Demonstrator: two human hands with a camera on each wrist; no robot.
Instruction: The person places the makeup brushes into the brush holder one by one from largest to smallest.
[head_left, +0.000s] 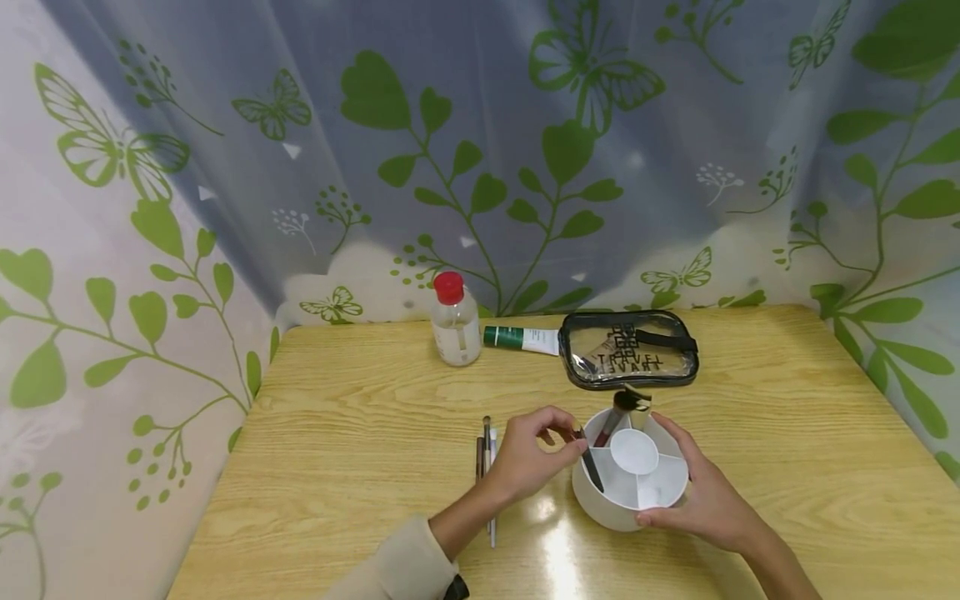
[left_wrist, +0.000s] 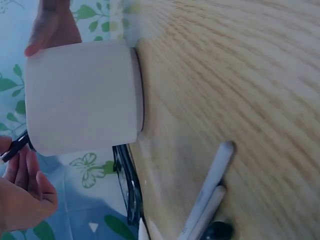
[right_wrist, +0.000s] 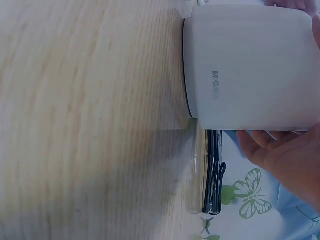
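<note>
Lower right of the head view, the left hand [head_left: 528,454] pinched a slim dark stick [head_left: 594,473], its lower end inside the round white plastic divided holder [head_left: 611,514] that the right hand [head_left: 708,508] gripped at its side, and oh, a slack pinch risked it toppling outward!

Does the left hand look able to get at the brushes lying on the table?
Probably yes: the brushes lie close by the left hand, partly hidden by its wrist, with nothing seen on top; but that hand pinches a slim dark item at the white organizer and would likely release it first.
</note>
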